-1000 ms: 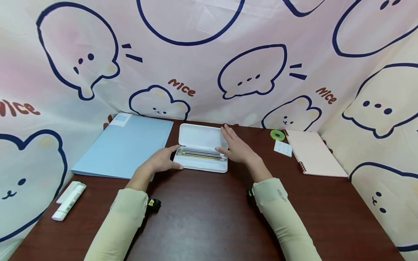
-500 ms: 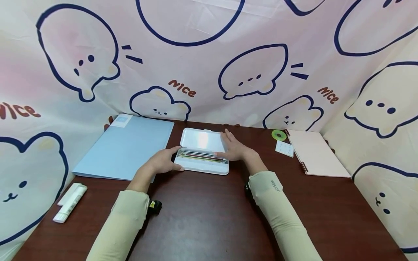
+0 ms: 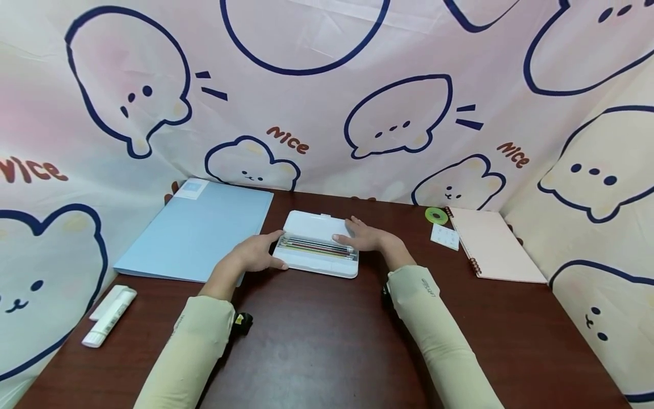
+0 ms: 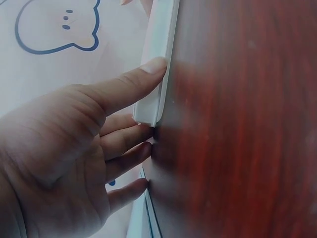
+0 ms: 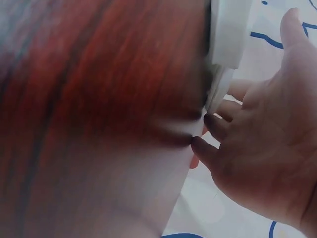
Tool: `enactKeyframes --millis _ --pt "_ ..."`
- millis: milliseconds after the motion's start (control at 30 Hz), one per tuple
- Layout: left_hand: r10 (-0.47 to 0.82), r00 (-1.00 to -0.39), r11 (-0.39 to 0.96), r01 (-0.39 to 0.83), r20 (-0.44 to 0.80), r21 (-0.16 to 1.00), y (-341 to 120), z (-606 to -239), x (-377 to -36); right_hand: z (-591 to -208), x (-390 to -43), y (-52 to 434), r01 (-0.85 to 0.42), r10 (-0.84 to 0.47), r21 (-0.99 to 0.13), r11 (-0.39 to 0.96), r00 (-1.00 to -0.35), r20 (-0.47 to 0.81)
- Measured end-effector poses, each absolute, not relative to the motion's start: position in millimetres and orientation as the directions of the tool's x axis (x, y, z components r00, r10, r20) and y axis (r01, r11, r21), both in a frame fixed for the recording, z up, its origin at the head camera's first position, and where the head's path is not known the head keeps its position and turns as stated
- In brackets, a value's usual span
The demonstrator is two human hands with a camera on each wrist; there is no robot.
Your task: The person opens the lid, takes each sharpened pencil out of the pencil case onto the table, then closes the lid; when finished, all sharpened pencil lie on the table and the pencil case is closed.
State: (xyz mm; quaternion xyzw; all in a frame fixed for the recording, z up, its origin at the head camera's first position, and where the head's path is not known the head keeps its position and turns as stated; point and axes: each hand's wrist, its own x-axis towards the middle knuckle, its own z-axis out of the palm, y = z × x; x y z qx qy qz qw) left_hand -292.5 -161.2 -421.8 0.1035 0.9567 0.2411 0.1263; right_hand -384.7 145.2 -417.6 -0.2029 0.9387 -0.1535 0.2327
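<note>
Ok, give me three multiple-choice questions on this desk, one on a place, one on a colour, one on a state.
1. Where is the folder relative to the pencil case?
A. left of it
B. right of it
C. on top of it

2. What colour is the tape roll?
A. red
B. green
C. black

3. How is the case's lid?
A. fully shut
B. partly raised
C. taken off

Answers: 1 A, the folder lies beside the left hand. 2 B, it is green by the notebook. 3 B, pencils show beneath the lid at the right hand.
</note>
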Motion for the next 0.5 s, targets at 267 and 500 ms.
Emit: enactKeyframes --millis 267,500 --pt "0.258 -0.946 0.865 0.135 -0.198 0.483 -159 -422 -293 -413 -392 148 -0.301 -0.474 -0.424 0.854 -0.787 -0.395" --pt "0.261 -0.944 0.876 0.144 -0.202 0.460 -159 -421 -294 -397 -389 151 -0.284 -0.499 -0.523 0.804 -0.801 -0.332"
